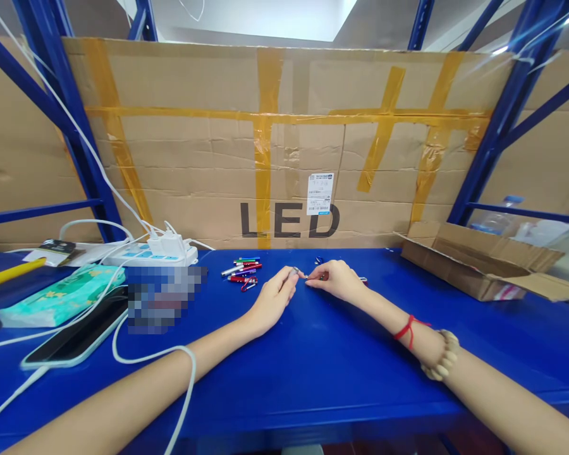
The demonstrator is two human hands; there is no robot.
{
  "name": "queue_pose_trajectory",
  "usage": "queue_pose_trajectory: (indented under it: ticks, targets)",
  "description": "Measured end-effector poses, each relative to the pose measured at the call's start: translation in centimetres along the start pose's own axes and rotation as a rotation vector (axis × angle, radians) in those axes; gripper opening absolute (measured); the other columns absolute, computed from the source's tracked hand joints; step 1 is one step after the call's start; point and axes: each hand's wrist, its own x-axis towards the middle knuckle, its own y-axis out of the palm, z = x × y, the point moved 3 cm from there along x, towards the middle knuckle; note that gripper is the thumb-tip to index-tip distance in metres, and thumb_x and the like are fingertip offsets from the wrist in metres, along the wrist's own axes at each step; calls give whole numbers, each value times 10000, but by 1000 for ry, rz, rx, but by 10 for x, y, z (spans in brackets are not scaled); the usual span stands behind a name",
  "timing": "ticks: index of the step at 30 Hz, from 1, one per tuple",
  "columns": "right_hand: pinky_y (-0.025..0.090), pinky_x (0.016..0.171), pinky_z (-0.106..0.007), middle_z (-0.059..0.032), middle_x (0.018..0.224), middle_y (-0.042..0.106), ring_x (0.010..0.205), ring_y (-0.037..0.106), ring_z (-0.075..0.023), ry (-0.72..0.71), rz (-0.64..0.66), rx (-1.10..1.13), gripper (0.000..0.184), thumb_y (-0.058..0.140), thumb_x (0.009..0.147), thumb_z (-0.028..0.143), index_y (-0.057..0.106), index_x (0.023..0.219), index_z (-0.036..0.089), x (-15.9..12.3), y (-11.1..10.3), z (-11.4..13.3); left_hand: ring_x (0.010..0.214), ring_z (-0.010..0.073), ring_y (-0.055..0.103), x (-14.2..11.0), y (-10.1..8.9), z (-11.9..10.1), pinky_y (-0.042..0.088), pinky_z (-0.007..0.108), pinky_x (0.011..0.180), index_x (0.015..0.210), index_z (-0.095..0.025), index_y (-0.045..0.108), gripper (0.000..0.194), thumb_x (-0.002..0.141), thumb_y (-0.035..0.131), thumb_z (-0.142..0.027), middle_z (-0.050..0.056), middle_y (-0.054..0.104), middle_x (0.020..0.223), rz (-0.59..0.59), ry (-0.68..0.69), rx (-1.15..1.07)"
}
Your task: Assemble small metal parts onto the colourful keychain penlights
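Near the back middle of the blue table, my left hand (272, 300) is closed around a small silver-coloured piece (294, 272), mostly hidden by the fingers. My right hand (339, 279) faces it from the right, thumb and fingers pinched at a tiny dark piece too small to name. The fingertips of both hands are close together. Left of my left hand lies a loose group of small coloured metal tubes (239, 270), with a red carabiner clip (249, 284) at its front. A small blue piece (318, 260) sits behind my right hand, and a red-and-silver piece (363, 280) shows partly past its wrist.
On the left are a power strip (145, 254) with chargers, a tissue pack (66, 296), a phone (83, 328) and white cables, one looping over my left forearm. An open cardboard box (459, 268) stands at right. Large cardboard (194, 164) closes off the back between blue posts.
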Motion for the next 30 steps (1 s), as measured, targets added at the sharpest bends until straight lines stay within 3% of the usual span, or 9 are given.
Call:
queue_pose_trajectory:
  ticks: [4,8,13,19,23,27,30]
  targets:
    - [401,540,-229,-17,715,713,667,631,-155,-26,-3,51,113,666,731,316,728,717,223,2,-3,-1,648,141,387,-5,6,-9,305,230,595,972,-156,515,297,895,395,-417,9,436,728,59,62,101]
    - [467,601,-242,-31,709,708,642,625,-141,-124,-86,388,210,622,755,365,719,772,179,1,-20,5,638,139,363,-6,6,-10,277,237,598,975,-178,478,257,900,392,-409,-7,432,734,59,37,98]
    - [506,646,-287,-54,788,707,704,633,-162,-187,-76,680,334,661,696,470,717,828,169,-6,-39,13,644,149,375,-6,4,-8,285,242,607,939,-184,496,251,913,373,-401,-5,426,716,41,39,130]
    - [497,640,-279,-44,746,694,707,625,-158,-256,44,726,271,707,664,422,716,758,167,-11,-37,19,654,150,386,-8,5,-9,300,234,615,942,-190,523,253,916,382,-399,-8,427,710,21,57,128]
    - [464,564,-252,-37,714,684,655,594,-138,-202,115,720,258,707,662,413,710,732,165,-12,-33,20,662,152,418,-7,5,-10,316,229,627,943,-183,530,251,908,385,-385,-6,461,725,22,64,146]
    - [399,482,-225,-17,644,653,544,514,-96,-158,208,688,262,712,642,421,707,689,163,-11,-28,17,749,173,485,-6,5,-10,346,234,677,934,-175,539,250,906,372,-358,13,531,809,60,84,214]
    - [389,484,-224,-5,595,626,517,477,-86,-164,235,670,251,750,593,400,701,660,163,-9,-24,11,692,171,491,-8,7,-10,334,237,640,919,-180,541,241,907,361,-340,11,540,771,121,105,310]
